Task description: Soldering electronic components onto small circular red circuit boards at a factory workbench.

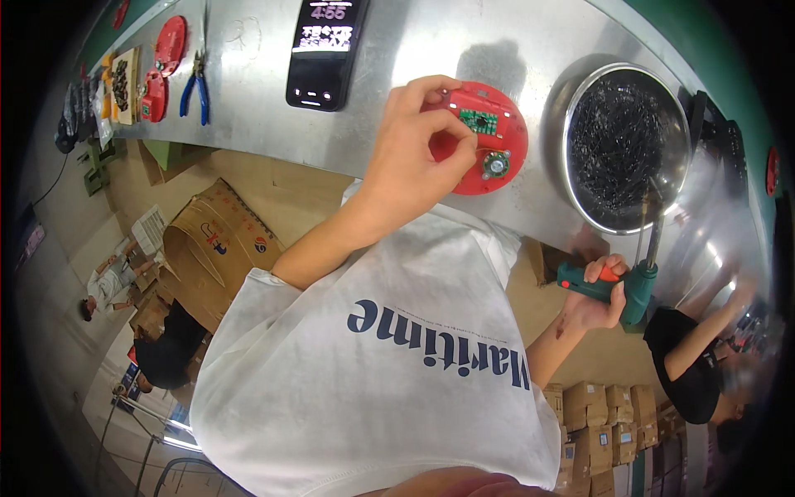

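A round red plastic housing (515, 137) lies on the metal bench with a small green circuit board (479, 123) and a round metal component (496, 164) in it. Over its left side, my left hand (418, 145) pinches thumb and forefinger together beside the board; what lies between the fingertips is too small to make out. Another finger reaches the housing's upper left edge. My right hand (598, 291) grips a green pistol-shaped soldering gun (638, 291) with a red trigger, off the bench's near edge. Its metal tip points up beside a steel bowl (573, 166) filled with thin black wire-like pieces (617, 137).
A phone (319, 58) with a lit screen lies on the bench. Farther left are blue-handled pliers (195, 95), more red housings (171, 45) and a tray of small parts (124, 87). A co-worker (696, 356) sits at the right. Cardboard boxes (592, 422) stand behind.
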Motion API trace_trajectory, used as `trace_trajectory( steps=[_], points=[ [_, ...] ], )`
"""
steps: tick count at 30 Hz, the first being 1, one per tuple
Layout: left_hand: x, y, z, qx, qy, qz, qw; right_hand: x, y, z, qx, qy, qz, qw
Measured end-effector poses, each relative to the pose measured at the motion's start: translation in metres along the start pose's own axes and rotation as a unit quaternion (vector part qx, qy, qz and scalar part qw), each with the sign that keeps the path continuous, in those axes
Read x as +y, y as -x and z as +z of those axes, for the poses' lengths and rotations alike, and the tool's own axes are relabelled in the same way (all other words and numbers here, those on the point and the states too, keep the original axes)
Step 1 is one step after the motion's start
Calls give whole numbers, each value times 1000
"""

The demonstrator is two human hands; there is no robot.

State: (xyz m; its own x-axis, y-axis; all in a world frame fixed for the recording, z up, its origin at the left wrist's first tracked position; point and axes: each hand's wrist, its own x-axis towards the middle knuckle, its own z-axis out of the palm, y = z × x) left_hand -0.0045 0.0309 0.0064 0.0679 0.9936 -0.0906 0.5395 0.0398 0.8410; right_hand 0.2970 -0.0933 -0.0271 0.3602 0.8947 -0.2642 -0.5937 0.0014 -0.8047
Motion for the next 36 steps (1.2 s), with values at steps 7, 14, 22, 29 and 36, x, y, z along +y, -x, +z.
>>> trace_trajectory(
  steps=[7, 14, 22, 29, 36],
  points=[
    [-1, -4, -23, -60, -32, 100, 993, 2, -1, -2, -7, -20, -21, 1000],
    [-9, -38, -45, -199, -153, 221, 943, 2, 0, -3, 3, -5, -7, 1000],
    [-16, -116, -62, 165, -176, 158, 957, 3, 7, 9, 78, 9, -14, 997],
    [-82, -128, -143, 241, -242, 135, 930, 1, 4, -5, 29, -17, -4, 999],
    [-211, -192, -322, 392, -312, -3, 865, 25, -35, 5, 122, -7, -13, 992]
  ],
)
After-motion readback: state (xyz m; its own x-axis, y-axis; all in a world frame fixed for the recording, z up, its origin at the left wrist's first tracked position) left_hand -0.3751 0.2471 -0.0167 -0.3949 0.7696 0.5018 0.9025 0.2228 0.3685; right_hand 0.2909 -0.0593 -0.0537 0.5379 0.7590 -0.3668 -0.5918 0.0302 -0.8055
